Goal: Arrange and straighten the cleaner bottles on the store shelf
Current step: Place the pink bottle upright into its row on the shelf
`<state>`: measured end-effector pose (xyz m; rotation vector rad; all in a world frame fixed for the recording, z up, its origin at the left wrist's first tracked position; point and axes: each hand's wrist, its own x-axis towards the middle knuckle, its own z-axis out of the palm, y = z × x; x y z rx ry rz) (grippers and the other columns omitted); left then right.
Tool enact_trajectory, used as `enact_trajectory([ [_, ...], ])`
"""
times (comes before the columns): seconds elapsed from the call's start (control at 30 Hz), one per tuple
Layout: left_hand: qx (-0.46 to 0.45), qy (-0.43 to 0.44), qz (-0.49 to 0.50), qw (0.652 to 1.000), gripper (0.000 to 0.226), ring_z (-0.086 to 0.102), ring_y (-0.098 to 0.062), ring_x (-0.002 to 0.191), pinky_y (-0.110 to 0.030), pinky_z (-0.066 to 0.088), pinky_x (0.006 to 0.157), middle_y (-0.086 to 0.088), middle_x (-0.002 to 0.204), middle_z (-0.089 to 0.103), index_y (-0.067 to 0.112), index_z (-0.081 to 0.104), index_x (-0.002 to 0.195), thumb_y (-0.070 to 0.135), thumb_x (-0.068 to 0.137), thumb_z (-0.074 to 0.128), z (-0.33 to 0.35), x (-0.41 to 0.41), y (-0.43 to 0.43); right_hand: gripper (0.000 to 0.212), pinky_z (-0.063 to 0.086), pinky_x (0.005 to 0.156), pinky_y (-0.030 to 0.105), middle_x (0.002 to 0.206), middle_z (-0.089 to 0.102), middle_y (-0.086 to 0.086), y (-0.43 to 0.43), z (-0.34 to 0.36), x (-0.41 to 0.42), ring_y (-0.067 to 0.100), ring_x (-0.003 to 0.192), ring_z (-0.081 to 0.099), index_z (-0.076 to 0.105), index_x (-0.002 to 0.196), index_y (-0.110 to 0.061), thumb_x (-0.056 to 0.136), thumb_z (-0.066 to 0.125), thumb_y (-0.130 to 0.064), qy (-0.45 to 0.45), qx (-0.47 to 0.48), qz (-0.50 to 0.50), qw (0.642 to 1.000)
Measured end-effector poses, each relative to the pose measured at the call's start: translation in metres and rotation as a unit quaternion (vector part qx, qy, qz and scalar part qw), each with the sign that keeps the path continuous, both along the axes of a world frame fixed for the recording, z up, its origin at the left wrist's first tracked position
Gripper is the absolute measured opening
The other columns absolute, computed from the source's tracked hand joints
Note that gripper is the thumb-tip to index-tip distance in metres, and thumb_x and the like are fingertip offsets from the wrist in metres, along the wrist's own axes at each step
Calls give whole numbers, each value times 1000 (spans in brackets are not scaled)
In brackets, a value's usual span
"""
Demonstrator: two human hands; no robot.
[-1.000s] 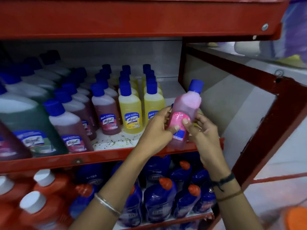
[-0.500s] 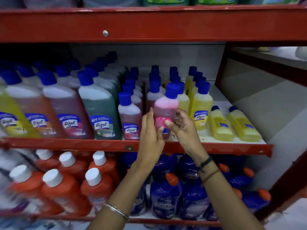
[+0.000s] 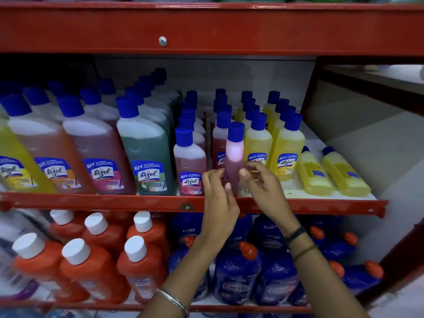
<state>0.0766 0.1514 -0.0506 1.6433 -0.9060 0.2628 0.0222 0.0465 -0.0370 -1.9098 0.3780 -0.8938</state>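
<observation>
The small pink bottle (image 3: 234, 157) now stands straight at the front of the shelf (image 3: 298, 204), between the red row and the yellow row. A second ago it was tipped and held up off to the right. It is turned edge-on now, so its label is hidden. The left hand (image 3: 218, 198) and right hand (image 3: 263, 187) now only pinch its sides.

Pink bottle (image 3: 234, 157) between both hands

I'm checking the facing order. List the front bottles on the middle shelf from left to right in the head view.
Big yellow bottle → two big pink bottles → big green bottle → small pink bottle → pink bottle held in both hands → two upright small yellow bottles → two lying yellow bottles.
</observation>
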Motion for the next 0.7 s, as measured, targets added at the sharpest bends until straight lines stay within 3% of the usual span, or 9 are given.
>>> enact_trajectory([
  [0.1, 8, 17, -36, 999, 41, 40, -9, 116, -5, 34, 94, -9, 130, 36, 6, 37, 120, -12, 83, 38, 0, 2, -2, 44, 55, 78, 23, 108, 66, 1, 1, 2, 7, 7, 96, 65, 56, 111, -21, 73, 74, -35, 25, -3, 0, 1000],
  [0.23, 46, 71, -61, 995, 57, 42, -16, 124, -20, 39, 102, -13, 139, 35, 9, 21, 134, -10, 84, 39, -1, 1, -7, 41, 55, 87, 32, 114, 64, 2, -6, 2, 10, 18, 103, 66, 48, 116, -20, 80, 70, -18, 7, 44, 41, 998],
  [0.33, 68, 75, -37, 994, 76, 33, -23, 133, -37, 37, 109, -17, 145, 26, 10, 5, 142, -12, 81, 44, -3, -3, -11, 37, 52, 85, 23, 116, 61, 5, -10, 4, 10, 13, 103, 64, 45, 117, -12, 85, 63, -12, 16, 71, 97, 993],
  [0.4, 71, 71, -17, 995, 79, 28, -27, 136, -42, 35, 111, -18, 146, 21, 8, 2, 143, -13, 80, 44, -3, -5, -12, 37, 51, 83, 18, 115, 62, 8, -12, 6, 12, 6, 100, 64, 45, 117, -7, 84, 59, -15, 18, 75, 116, 990],
  [0.57, 83, 67, 13, 994, 77, 12, -26, 142, -27, 18, 112, -17, 152, 8, 6, -5, 144, -10, 84, 42, 0, -14, -11, 40, 50, 92, 26, 122, 64, 11, -10, 2, 13, 15, 111, 63, 48, 118, -12, 83, 62, -23, 26, 60, 124, 990],
  [0.7, 67, 25, 33, 997, 72, 3, -22, 143, -18, 11, 110, -17, 154, -4, 5, -3, 144, 2, 89, 44, -1, -28, -11, 40, 50, 94, 24, 118, 66, 2, -11, 4, -10, 8, 110, 63, 49, 122, -22, 85, 64, -20, 11, 40, 80, 996],
])
